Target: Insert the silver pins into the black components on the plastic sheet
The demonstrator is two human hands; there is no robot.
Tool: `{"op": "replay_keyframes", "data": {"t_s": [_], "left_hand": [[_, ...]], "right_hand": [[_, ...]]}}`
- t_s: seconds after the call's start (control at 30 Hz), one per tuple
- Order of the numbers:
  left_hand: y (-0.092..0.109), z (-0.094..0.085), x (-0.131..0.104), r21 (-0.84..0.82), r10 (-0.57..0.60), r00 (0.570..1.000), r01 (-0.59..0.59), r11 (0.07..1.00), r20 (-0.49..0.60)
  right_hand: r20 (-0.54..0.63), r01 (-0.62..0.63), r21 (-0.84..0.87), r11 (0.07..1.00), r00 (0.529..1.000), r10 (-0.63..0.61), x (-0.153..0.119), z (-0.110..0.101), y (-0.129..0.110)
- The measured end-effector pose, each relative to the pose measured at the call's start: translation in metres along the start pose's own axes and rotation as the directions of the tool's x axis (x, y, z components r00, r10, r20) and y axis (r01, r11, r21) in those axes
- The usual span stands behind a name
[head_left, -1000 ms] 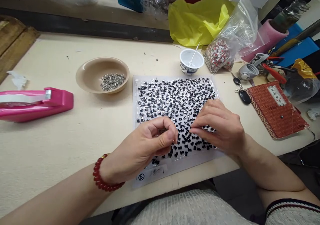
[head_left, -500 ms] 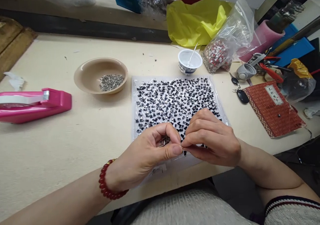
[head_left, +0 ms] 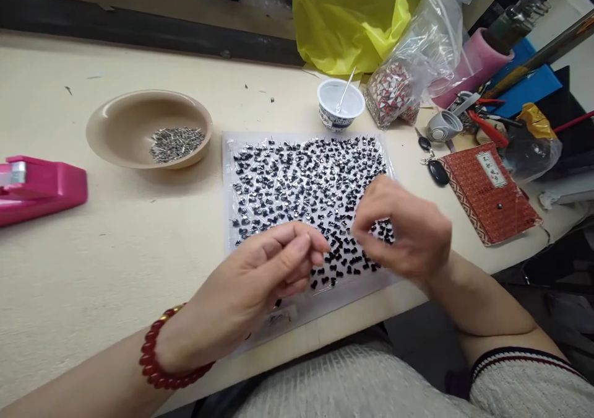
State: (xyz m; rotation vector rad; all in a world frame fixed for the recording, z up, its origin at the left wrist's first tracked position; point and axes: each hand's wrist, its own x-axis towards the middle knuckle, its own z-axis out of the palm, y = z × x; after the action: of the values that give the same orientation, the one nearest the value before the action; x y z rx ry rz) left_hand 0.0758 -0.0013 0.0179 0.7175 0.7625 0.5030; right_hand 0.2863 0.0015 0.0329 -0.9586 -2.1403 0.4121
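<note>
A flat sheet [head_left: 232, 158] under clear plastic carries rows of small black pieces [head_left: 278, 189], many with a thin pin sticking up. Above its lower left part, my left hand [head_left: 273, 263] is closed, thumb against the curled fingers; what lies inside is hidden. My right hand [head_left: 403, 226] hovers over the sheet's right side, thumb and forefinger pinched together, blurred, and anything between them is too small to make out. The two hands are apart. A beige bowl [head_left: 120, 127] at the left holds many small metal pins [head_left: 176, 144].
A pink tape dispenser [head_left: 51, 186] lies far left. Behind the sheet stand a white cup [head_left: 331, 121] with a thin stick, a clear bag of red-and-white pieces [head_left: 392, 93] and a yellow bag [head_left: 348, 21]. At right are keys [head_left: 437, 173] and a red pouch [head_left: 496, 201].
My hands have separated: the right moved right and up off the left's fingertips. My left fingers have curled further, hiding the metal pins seen in them before. The camera view has shifted.
</note>
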Motion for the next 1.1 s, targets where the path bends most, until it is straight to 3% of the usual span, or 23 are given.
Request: {"op": "replay_keyframes", "data": {"t_s": [0.1, 0.27, 0.43, 0.7, 1.1], "left_hand": [[0.003, -0.001, 0.001, -0.060, 0.066, 0.995, -0.071, 0.996, -0.074], [0.006, -0.006, 0.001, -0.054, 0.076, 0.995, -0.080, 0.995, -0.072], [0.006, -0.010, 0.001, -0.061, 0.034, 0.996, -0.040, 0.997, -0.083], [0.004, -0.009, 0.003, 0.011, 0.090, 0.984, -0.089, 0.996, -0.156], [0.005, -0.008, 0.001, 0.016, 0.007, 0.997, -0.006, 1.000, -0.075]], "right_hand": [[-0.081, -0.187, -0.217, 0.958, 0.982, 0.173, -0.002, -0.012, 0.024], [0.114, -0.197, -0.439, 0.877, 0.956, 0.272, -0.009, -0.017, 0.049], [0.209, -0.156, -0.435, 0.887, 0.940, 0.269, -0.010, -0.017, 0.045], [0.260, -0.152, -0.472, 0.868, 0.917, 0.303, -0.010, -0.015, 0.045], [0.265, -0.143, -0.487, 0.862, 0.916, 0.302, -0.011, -0.015, 0.047]]}}
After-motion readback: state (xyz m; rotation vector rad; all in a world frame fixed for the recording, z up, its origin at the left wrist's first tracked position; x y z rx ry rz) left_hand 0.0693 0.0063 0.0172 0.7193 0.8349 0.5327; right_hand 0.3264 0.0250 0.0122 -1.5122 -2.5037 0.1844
